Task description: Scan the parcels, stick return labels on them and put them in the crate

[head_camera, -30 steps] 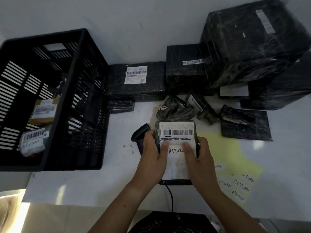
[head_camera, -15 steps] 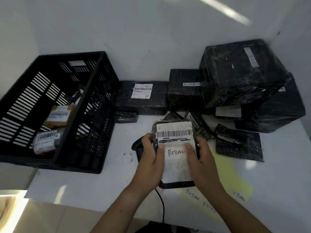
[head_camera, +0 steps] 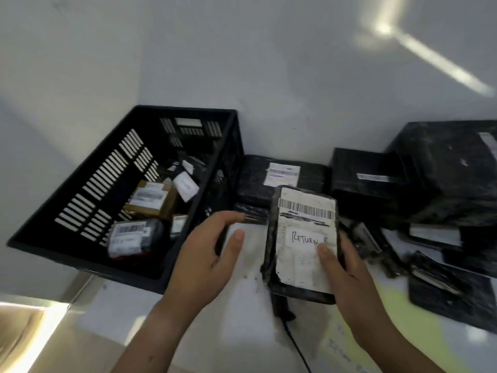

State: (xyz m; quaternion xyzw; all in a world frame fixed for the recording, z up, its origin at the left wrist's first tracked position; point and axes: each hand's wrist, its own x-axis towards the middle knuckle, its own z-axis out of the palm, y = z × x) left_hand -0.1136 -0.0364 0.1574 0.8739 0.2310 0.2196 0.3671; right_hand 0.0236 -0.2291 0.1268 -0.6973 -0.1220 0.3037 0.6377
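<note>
- Parcel (head_camera: 304, 238), wrapped in black, is held off the table (head_camera: 250, 286) just in front of the person. It is above the scanner (head_camera: 279, 305), whose cable trails toward the near edge.
- At the near right lies a yellow label sheet (head_camera: 390, 319); its writing is too blurred to read.
- Gripping the parcel from its right side and underneath is the right hand (head_camera: 349, 278). The thumb presses on the white face just below the handwritten return label (head_camera: 305, 236), and the fingers behind are hidden.
- Just beside the parcel's left edge, but apart from it, is the left hand (head_camera: 204, 254). It holds nothing, with fingers and thumb spread and loosely bent.
- The parcel's long axis runs away from the person, with the barcode (head_camera: 306, 210) at the far end.
- With the label already stuck on, the step in hand is probably the drop into the crate.
- To the left and a little beyond stands the crate (head_camera: 188, 109). The left hand sits between the parcel and the crate's right wall, so it is the nearer hand, though the right one carries the load.
- The coming move is therefore a leftward carry over that wall, either after a hand-over or with the right arm reaching across.
- Inside the crate lie a brown box (head_camera: 150, 200) and a labelled black packet (head_camera: 131, 238), with room left around them.
- Farthest back, against the wall, waits the pile of black parcels (head_camera: 443, 170).
</note>
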